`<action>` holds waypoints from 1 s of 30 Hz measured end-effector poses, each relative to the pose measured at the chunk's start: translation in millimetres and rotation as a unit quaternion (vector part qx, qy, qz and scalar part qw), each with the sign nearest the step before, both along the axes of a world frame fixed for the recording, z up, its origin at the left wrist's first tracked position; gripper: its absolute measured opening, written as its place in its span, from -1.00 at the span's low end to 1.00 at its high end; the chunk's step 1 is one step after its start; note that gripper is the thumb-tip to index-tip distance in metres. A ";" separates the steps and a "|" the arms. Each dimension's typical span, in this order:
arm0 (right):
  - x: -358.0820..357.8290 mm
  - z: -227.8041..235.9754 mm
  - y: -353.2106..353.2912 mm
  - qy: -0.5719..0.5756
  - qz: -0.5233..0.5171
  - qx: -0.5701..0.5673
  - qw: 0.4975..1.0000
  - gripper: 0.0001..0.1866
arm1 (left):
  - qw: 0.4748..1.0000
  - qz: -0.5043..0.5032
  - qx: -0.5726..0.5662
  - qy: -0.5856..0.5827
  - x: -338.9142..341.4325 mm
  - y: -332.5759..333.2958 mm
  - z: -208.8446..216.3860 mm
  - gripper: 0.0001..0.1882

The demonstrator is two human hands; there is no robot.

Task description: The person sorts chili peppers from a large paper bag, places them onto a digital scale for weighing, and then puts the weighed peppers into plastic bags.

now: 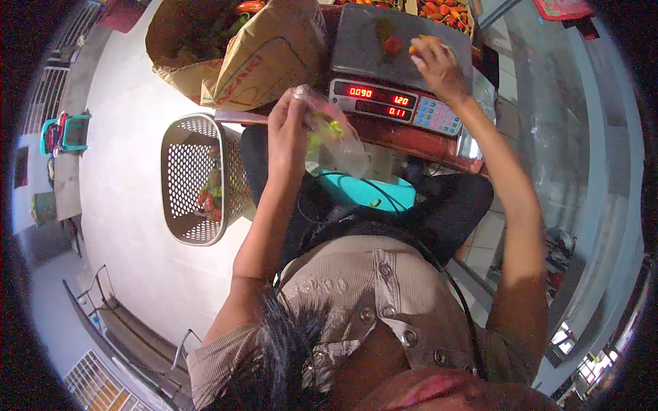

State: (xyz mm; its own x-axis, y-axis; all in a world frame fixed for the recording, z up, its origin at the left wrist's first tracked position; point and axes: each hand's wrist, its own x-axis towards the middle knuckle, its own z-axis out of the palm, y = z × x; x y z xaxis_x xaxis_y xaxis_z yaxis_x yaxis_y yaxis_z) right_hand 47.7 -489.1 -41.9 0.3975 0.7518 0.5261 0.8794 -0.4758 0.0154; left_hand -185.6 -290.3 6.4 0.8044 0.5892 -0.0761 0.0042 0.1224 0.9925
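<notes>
My left hand (285, 130) is closed on the top of a clear plastic bag (348, 145), which hangs in front of the scale with green and yellowish pieces inside, probably peppers. Over the right side of the grey weighing platform (360, 38), my right hand (441, 68) pinches a small orange pepper (413, 50). A red pepper (393, 45) lies on the platform just left of those fingers. Below the platform, the scale's panel (384, 101) shows lit red digits beside a keypad (439, 116).
A large brown paper sack (274, 58) with peppers stands left of the scale. Boxes of orange-red peppers (444, 14) sit behind it. On the left is a beige perforated basket (188, 178) holding some peppers. Between my knees is a turquoise container (367, 192), with a dark cable across it.
</notes>
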 end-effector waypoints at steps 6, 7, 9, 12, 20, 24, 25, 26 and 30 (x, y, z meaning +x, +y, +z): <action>-76.0 71.0 23.9 0.448 0.104 0.382 0.801 -0.65 | 1.000 -0.005 0.005 0.005 5.7 2.8 0.6 -0.71; -92.5 82.4 26.7 0.515 0.122 0.401 0.748 -0.65 | 1.000 -0.009 0.011 0.002 7.2 4.4 -4.1 -0.71; -122.9 101.8 32.8 0.633 0.156 0.429 0.625 -0.64 | 0.999 -0.043 -0.007 -0.020 9.0 7.9 -14.1 -0.71; -152.4 104.3 46.3 0.575 0.184 0.472 0.643 -0.69 | 0.994 -0.048 -0.091 -0.029 10.2 3.9 -12.5 -0.74; -190.5 62.8 63.2 0.471 0.149 0.457 0.740 -0.70 | 0.990 -0.066 -0.114 -0.048 14.9 -5.3 -8.7 -0.87; -185.3 49.9 56.8 0.314 0.125 0.337 0.879 -0.67 | 0.994 -0.071 -0.053 -0.063 14.0 -9.0 -5.8 -0.87; -184.2 46.4 57.8 0.285 0.140 0.316 0.894 -0.66 | 0.993 -0.073 -0.045 -0.084 15.7 -9.8 -13.3 -0.87; -182.3 39.5 55.8 0.264 0.135 0.278 0.914 -0.67 | 0.991 -0.078 -0.037 -0.105 17.3 -10.5 -16.6 -0.87; -174.1 16.3 45.6 0.164 0.128 0.161 0.965 -0.70 | 0.987 -0.112 -0.100 -0.050 11.0 -10.2 -4.1 -0.87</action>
